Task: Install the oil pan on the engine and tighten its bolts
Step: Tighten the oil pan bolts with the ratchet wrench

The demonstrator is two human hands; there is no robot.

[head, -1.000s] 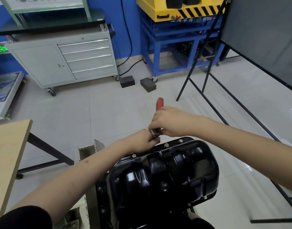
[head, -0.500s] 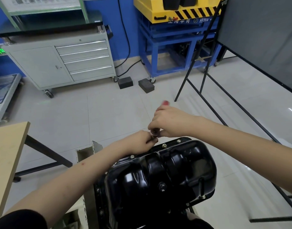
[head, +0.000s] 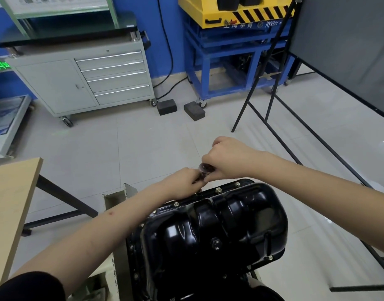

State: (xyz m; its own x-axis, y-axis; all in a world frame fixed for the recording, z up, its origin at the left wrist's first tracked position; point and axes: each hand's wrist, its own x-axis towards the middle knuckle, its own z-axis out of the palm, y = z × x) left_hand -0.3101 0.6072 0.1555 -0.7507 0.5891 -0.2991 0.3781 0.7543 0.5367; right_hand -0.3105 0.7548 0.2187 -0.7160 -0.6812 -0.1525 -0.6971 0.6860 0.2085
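Your right hand (head: 232,158) grips the ratchet (head: 206,168) above the oil pan (head: 219,227) rim; your left hand (head: 186,181) pinches its socket.

Ratchet (head: 206,169) handle hidden inside right hand (head: 231,158). Socket & bolt beneath it blurred, partly covered by left hand (head: 184,183). Oil pan (head: 219,231) btm cut off by frame edge.

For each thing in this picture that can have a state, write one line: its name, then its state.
Oil pan: seated on the engine, bolts showing along its rim.
Ratchet: head over the far rim, handle hidden.
Right hand: grips the ratchet.
Left hand: fingers pinch the ratchet below its head.
Cabinet drawers: all closed.
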